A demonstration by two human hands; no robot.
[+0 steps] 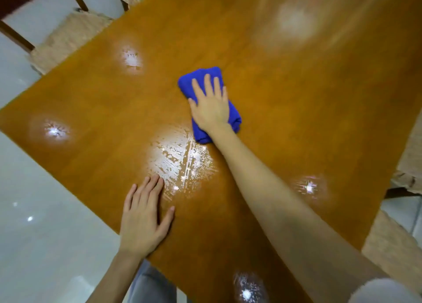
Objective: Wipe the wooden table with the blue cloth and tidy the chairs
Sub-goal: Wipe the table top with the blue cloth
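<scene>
Nearest the camera, well on the near side of the blue cloth (186, 85), a pale sleeve (383, 291) and a strip of grey trouser fabric (148, 280) show at the frame's bottom edge. The left grip (146, 220) lies released on the tabletop (296, 119), near-left of the cloth and well apart from it. Its palm is down, its fingers are straight and close together, and its thumb is spread out to the right. Its fingertips touch the edge of a streaky white patch (180, 161), a glare crossed by thin wipe lines, which sits between this grip and the cloth's near end.

The right forearm (274, 188) reaches diagonally up to the cloth. The right grip (211, 106) presses flat on top of it with straight fingers, curled round nothing, and the thumb lies along the cloth's left side.

The cloth is vivid blue and soft, folded into a thick oblong pad. It lies on the tabletop around the middle of the visible surface, and its far end and its near right corner stick out from under the hand. The tabletop is glossy orange-brown wood dotted with bright light reflections.

Far-left of the cloth, a chair (68, 39) with a beige woven seat and a dark wooden frame is partly hidden under the tabletop's edge. To the cloth's right, another beige seat (410, 163) shows past the edge. Pale shiny floor (45, 234) lies to the left.
</scene>
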